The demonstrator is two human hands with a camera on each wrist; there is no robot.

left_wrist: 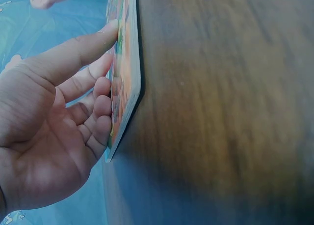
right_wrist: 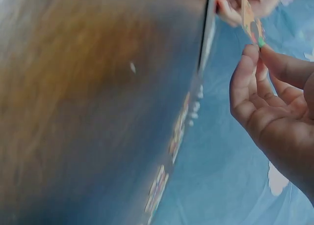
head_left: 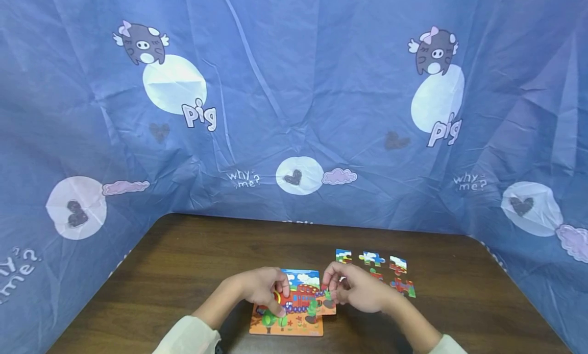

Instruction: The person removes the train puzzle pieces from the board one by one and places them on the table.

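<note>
A jigsaw puzzle [head_left: 300, 321] with a red train, trees and orange ground lies flat on the wooden table. The fingertips of my left hand [head_left: 266, 290] rest on its left part; in the left wrist view, the thumb and fingers of this hand [left_wrist: 59, 107] touch the face of the puzzle [left_wrist: 128, 82]. Between thumb and fingers, my right hand [head_left: 360, 287] pinches a puzzle piece [head_left: 328, 305] at the puzzle's right side. From the right wrist, that piece [right_wrist: 251, 23] appears raised and tilted above the right hand's fingertips [right_wrist: 251, 50].
Several loose puzzle pieces lie behind and right of my right hand, including a blue-and-white piece [head_left: 372, 258], a cloud piece [head_left: 398, 263] and a red-and-green piece [head_left: 403, 286]. A blue printed cloth [head_left: 294, 114] hangs round the table [head_left: 206, 252].
</note>
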